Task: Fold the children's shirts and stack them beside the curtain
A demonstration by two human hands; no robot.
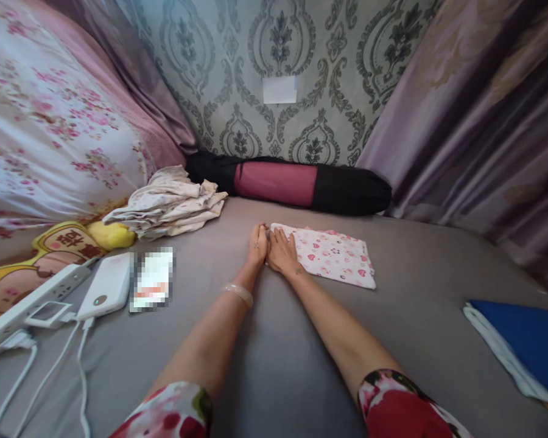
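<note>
A white cloth with a pink and red heart-and-flower print (333,252) lies folded flat on the grey bed sheet (274,365). My right hand (282,250) rests palm down on its left end, fingers stretched out and holding nothing. Right beside it, at the cloth's left edge, is my left hand (257,244), with a pale bangle (238,293) on the wrist. Its fingers look curled in, and whatever they may pinch is hidden. The two hands touch or nearly touch.
Crumpled pale cloths (168,204) lie back left, near a long black-and-pink roll bag (278,182) along the wall. At left are a power strip (59,283), white power bank (107,286), cables and blurred phone-like object (153,280). Folded blue fabric (525,340) lies right.
</note>
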